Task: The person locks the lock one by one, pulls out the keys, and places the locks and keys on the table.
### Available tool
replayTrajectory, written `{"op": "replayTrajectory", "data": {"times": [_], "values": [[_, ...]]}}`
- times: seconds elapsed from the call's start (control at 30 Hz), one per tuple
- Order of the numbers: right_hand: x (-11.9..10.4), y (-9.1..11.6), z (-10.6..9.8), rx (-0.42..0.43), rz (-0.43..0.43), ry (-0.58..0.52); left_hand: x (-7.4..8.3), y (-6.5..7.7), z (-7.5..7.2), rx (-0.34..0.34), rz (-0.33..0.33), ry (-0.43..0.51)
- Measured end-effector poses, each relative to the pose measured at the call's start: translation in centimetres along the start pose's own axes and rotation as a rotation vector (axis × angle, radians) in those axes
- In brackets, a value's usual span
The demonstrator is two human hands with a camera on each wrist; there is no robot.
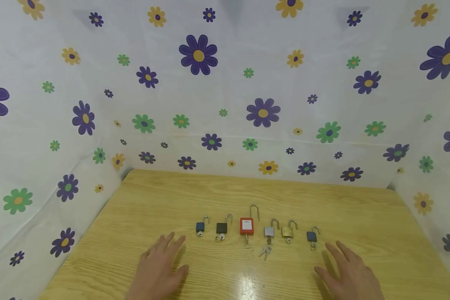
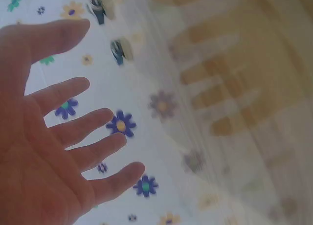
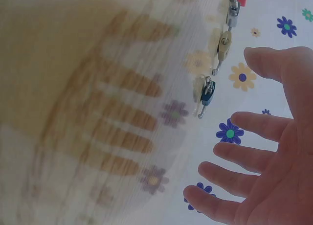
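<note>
Both your hands run out of the head view at its near edge, and the print on the white label of the red padlock (image 1: 246,226) is too small to read; in your two wrist views that lock is cut to a red scrap. You hold your left hand (image 1: 159,266) and right hand (image 1: 348,271) with fingers spread, gripping nothing, over the near part of a glossy wood-grain table (image 1: 135,208). White cloth (image 1: 225,25) printed with purple, yellow and green flowers closes in the far, left and right sides. Across the middle, shackles raised, stand out from left to right a blue padlock (image 1: 200,227), a black padlock (image 1: 221,228), the red one, a silver padlock (image 1: 269,232) with a bunch of keys (image 1: 265,251) at its near end, a gold padlock (image 1: 287,232) and a dark blue padlock (image 1: 311,236), just beyond your right fingertips. Your wrist views alone show your palms, and your fingers mirrored in the tabletop.
</note>
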State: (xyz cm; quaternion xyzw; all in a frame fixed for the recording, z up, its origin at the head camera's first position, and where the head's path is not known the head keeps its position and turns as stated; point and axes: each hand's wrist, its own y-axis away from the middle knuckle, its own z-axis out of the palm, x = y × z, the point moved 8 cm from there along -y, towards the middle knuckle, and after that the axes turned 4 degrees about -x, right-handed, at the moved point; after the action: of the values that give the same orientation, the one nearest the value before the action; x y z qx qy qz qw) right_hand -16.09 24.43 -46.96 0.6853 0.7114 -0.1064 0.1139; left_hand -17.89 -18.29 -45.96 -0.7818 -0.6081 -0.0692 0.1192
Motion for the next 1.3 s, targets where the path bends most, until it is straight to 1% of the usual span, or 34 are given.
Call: {"op": "replayTrajectory", "data": {"times": [0.07, 0.13, 0.2, 0.3, 0.4, 0.57, 0.63, 0.7, 0.8, 0.9, 1.03, 1.13, 1.3], "values": [[0.1, 0.1, 0.1, 0.007, -0.002, -0.008, 0.9, -0.3, 0.2, 0.008, 0.036, 0.057], [0.2, 0.1, 0.2, -0.006, 0.001, -0.014, 2.3, -0.6, 0.4, 0.013, 0.089, 0.123], [0.3, 0.1, 0.4, -0.028, 0.007, -0.021, 4.0, -1.0, 0.8, -0.001, 0.148, 0.184], [0.5, 0.2, 0.5, -0.057, 0.014, -0.025, 6.7, -1.7, 1.4, -0.029, 0.227, 0.234], [0.5, 0.2, 0.5, -0.052, 0.014, -0.024, 9.4, -2.4, 2.2, -0.051, 0.305, 0.243], [0.6, 0.3, 0.5, -0.052, 0.020, -0.026, 13.9, -3.6, 3.3, -0.052, 0.444, 0.251], [0.7, 0.3, 0.6, -0.061, 0.024, -0.028, 15.5, -4.0, 3.7, -0.061, 0.477, 0.253], [0.7, 0.3, 0.6, -0.062, 0.024, -0.026, 16.7, -4.5, 4.0, -0.067, 0.495, 0.243], [0.9, 0.2, 0.5, -0.060, 0.018, -0.014, 17.9, -5.1, 4.3, -0.074, 0.500, 0.206], [1.0, 0.1, 0.3, -0.057, 0.011, -0.010, 18.8, -5.7, 4.2, -0.086, 0.503, 0.174], [1.2, 0.2, 0.2, -0.068, 0.015, -0.021, 19.2, -6.0, 4.1, -0.099, 0.517, 0.169], [1.3, 0.5, 0.2, -0.077, 0.029, -0.028, 19.3, -6.0, 4.1, -0.091, 0.530, 0.162], [1.7, 1.0, 0.3, -0.077, 0.046, -0.034, 19.7, -6.3, 4.7, -0.100, 0.519, 0.167]]}}
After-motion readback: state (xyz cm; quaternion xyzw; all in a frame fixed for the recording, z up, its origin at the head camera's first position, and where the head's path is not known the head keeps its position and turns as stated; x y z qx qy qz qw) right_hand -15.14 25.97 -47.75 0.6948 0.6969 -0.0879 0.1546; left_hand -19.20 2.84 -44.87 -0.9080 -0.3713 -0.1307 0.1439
